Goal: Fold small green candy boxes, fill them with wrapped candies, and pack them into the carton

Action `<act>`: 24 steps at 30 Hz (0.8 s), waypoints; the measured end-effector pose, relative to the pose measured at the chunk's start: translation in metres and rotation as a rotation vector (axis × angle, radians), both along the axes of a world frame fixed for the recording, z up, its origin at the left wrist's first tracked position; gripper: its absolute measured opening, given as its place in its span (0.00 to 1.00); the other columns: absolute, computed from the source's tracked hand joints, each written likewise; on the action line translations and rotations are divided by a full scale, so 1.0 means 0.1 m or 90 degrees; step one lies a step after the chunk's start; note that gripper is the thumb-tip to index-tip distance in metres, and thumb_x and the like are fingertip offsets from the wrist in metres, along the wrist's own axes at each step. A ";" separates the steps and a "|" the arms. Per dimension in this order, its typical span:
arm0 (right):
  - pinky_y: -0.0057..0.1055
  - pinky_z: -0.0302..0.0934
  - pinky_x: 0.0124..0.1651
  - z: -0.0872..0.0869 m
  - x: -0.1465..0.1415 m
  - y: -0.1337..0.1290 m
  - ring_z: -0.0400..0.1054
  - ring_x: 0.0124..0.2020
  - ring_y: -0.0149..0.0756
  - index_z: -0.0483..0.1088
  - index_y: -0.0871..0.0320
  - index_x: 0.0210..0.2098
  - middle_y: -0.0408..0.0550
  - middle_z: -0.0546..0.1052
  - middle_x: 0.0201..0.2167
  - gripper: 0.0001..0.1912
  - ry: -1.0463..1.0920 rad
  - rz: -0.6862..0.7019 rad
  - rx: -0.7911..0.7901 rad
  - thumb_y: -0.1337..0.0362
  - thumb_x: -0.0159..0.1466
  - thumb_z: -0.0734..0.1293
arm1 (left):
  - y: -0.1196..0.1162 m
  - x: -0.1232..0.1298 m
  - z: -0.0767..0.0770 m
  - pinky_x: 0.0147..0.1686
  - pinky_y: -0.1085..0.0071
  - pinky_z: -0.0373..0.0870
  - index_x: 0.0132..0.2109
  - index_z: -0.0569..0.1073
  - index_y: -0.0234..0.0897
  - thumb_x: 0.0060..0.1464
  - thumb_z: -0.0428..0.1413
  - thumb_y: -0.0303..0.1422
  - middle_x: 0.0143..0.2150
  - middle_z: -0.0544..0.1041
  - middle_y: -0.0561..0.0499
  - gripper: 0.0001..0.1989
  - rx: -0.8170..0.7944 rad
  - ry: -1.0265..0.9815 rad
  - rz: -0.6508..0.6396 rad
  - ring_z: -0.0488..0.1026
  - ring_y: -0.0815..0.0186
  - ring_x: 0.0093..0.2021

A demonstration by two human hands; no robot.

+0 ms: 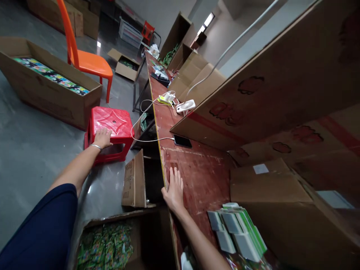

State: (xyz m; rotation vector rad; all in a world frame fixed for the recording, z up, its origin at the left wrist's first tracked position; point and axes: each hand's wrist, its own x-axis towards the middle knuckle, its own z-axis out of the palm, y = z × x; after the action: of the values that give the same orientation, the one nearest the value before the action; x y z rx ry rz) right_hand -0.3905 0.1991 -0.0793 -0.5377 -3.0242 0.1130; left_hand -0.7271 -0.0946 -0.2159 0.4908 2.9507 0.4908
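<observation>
My left hand [103,138] lies on the near edge of a red plastic stool [123,122], with a silver bangle at the wrist. Flat on the reddish-brown table [194,168], at its left edge, rests my right hand [174,189], fingers stretched out and holding nothing. Beyond that hand is a dark phone [182,141] with a white cable plugged in. Stacks of white and green packs [239,228] stand on the table to the right of my right forearm.
An open carton [50,88] and an orange chair [94,63] stand at the left. Below the table edge are a carton [134,182] and green packets [105,245]. A white fan [186,107] sits farther along the table; large cardboard [267,93] rises at the right.
</observation>
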 end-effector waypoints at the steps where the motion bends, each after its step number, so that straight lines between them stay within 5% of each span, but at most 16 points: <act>1: 0.59 0.39 0.78 -0.02 0.01 0.02 0.38 0.81 0.53 0.45 0.59 0.78 0.56 0.47 0.80 0.50 0.011 0.004 -0.001 0.70 0.57 0.63 | -0.02 -0.05 -0.07 0.70 0.37 0.50 0.72 0.62 0.27 0.52 0.67 0.42 0.76 0.55 0.21 0.46 -0.005 0.002 -0.005 0.50 0.29 0.77; 6: 0.60 0.42 0.78 -0.07 0.06 0.09 0.41 0.80 0.53 0.44 0.56 0.78 0.56 0.49 0.80 0.50 0.046 0.026 0.010 0.70 0.58 0.62 | -0.11 -0.22 -0.33 0.73 0.39 0.41 0.76 0.57 0.30 0.54 0.65 0.35 0.80 0.46 0.25 0.47 -0.003 0.033 -0.039 0.40 0.32 0.80; 13: 0.61 0.44 0.77 -0.05 0.08 0.10 0.43 0.80 0.54 0.44 0.54 0.78 0.56 0.51 0.79 0.50 0.055 0.039 0.019 0.71 0.58 0.62 | -0.16 -0.31 -0.47 0.73 0.38 0.42 0.76 0.57 0.29 0.57 0.62 0.37 0.79 0.48 0.23 0.44 -0.011 0.105 -0.073 0.42 0.32 0.79; 21: 0.60 0.44 0.77 -0.01 0.07 0.06 0.42 0.80 0.53 0.46 0.58 0.78 0.58 0.51 0.79 0.49 0.026 0.026 0.026 0.71 0.58 0.62 | -0.12 -0.28 -0.40 0.73 0.40 0.43 0.74 0.62 0.32 0.51 0.63 0.35 0.79 0.50 0.28 0.44 0.018 0.081 -0.041 0.43 0.35 0.80; 24: 0.60 0.44 0.77 0.01 0.07 0.03 0.41 0.80 0.53 0.46 0.58 0.77 0.58 0.50 0.79 0.49 0.022 0.019 0.025 0.71 0.57 0.62 | -0.18 -0.34 -0.21 0.72 0.40 0.51 0.67 0.72 0.34 0.48 0.61 0.33 0.75 0.63 0.32 0.37 0.119 0.023 -0.001 0.52 0.34 0.77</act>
State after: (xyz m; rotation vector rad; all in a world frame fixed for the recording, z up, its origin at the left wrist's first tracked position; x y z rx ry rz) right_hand -0.3840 0.2021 -0.0787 -0.4823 -2.9952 0.0626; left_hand -0.7607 -0.1125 -0.2373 0.5265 2.9525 0.7703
